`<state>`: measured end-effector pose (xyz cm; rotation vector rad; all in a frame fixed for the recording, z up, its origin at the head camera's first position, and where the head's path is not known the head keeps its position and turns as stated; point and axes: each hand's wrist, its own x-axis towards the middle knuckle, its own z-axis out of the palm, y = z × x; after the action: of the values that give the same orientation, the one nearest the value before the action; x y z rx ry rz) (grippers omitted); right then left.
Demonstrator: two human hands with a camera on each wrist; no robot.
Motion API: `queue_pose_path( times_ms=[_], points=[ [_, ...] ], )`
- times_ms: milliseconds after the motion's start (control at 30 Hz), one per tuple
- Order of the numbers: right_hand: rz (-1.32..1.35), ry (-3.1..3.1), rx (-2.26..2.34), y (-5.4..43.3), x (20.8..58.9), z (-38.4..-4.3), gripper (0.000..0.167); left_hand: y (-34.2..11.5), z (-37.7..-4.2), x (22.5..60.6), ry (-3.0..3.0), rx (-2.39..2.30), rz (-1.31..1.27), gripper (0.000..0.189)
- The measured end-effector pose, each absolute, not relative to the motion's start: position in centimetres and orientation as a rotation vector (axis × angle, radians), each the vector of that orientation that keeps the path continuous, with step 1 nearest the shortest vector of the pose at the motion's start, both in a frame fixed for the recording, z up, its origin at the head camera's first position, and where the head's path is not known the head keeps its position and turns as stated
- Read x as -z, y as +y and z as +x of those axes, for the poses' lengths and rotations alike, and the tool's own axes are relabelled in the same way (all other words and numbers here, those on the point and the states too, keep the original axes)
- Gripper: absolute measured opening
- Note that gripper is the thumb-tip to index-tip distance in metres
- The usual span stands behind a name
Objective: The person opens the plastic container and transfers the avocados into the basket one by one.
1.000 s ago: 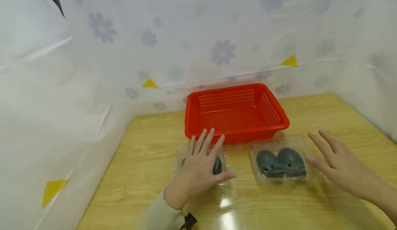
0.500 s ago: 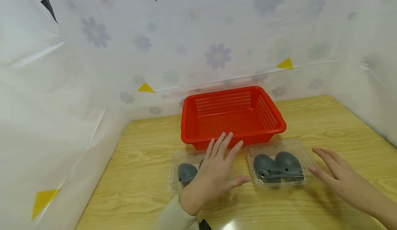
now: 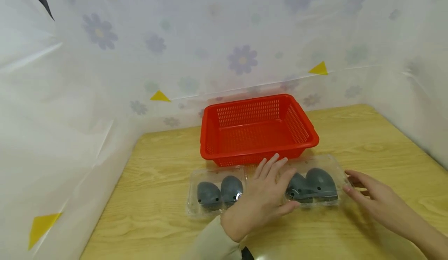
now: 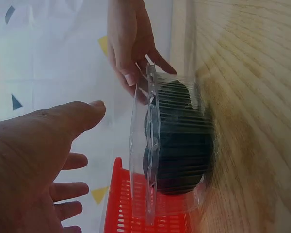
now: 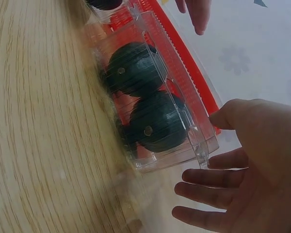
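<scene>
Two clear plastic clamshell boxes lie on the table in the head view, each holding dark green, egg-shaped things [image 3: 320,182]. My left hand [image 3: 261,197] hovers over the left part of the right clamshell box [image 3: 329,162], hiding some of it. In the left wrist view its fingers are spread and apart from that box. My right hand [image 3: 379,201] is at the box's right end. Seen from the right wrist, the thumb [image 5: 228,115] is right at the lid edge, with the other fingers straight and spread beside the end. The left clamshell box [image 3: 191,203] lies untouched.
Just behind both boxes stands a red perforated plastic basket [image 3: 295,151]. The wooden table [image 3: 147,213] meets a white flower-printed sheet [image 3: 196,38] at the back and sides.
My left hand has moved right from over the left box to the right box, uncovering the left one. My right hand has come closer to the right box's end.
</scene>
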<state>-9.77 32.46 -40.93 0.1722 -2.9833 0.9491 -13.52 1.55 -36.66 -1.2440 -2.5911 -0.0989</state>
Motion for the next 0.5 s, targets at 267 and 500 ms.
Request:
queue_pose_path(
  times_ms=[267,500],
  points=[
    [0.197,-2.904,-1.091,32.2,41.0,-9.2,0.046,3.6,-13.0,36.8,-2.316,0.071,-1.337,0.034],
    [0.145,-2.860,-1.257,32.0,41.0,-8.7,0.045,5.5,-12.7,36.8,-2.242,0.009,-1.372,0.012]
  ],
)
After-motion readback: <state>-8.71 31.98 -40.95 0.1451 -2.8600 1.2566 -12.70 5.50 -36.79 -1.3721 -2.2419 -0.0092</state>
